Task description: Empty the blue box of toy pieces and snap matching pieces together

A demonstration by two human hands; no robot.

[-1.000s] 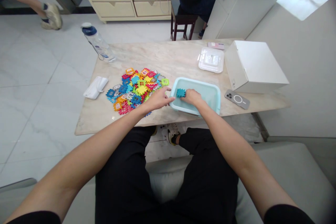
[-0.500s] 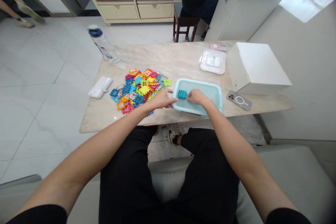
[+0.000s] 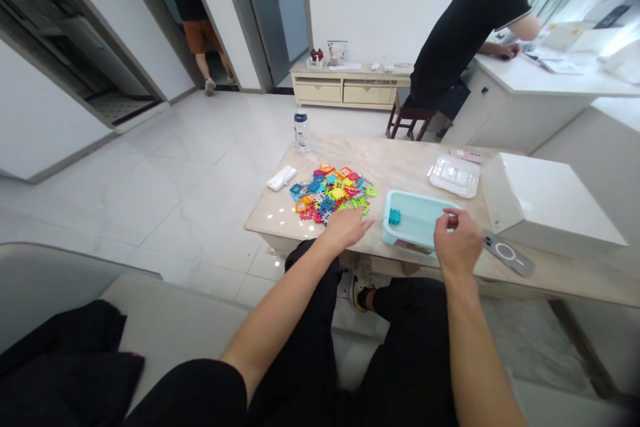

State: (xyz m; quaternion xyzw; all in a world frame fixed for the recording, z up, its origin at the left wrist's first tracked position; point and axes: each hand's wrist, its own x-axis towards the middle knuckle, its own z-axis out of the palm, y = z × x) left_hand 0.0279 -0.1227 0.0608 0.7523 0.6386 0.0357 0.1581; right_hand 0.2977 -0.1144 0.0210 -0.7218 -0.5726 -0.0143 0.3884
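Note:
A heap of colourful plastic puzzle tiles (image 3: pixel 330 192) lies on a low marble table (image 3: pixel 400 167). My left hand (image 3: pixel 349 227) rests flat at the near edge of the heap, fingers stretched out and holding nothing. To its right stands a light blue tub (image 3: pixel 423 213) with a teal block (image 3: pixel 395 217) inside near its left wall. My right hand (image 3: pixel 457 241) hovers over the tub's near right corner, fingers curled loosely; I see nothing in them.
On the table: a white box (image 3: pixel 545 203), a phone (image 3: pixel 507 254), a clear lid (image 3: pixel 454 175), a water bottle (image 3: pixel 301 131), a white pouch (image 3: pixel 281 177). A person sits at a white desk behind; another stands in a far doorway. Dark clothing lies on the sofa.
The view has swung up and left, showing much more of the room. My right hand let go of the teal block and drew back; my left hand moved to the heap's edge.

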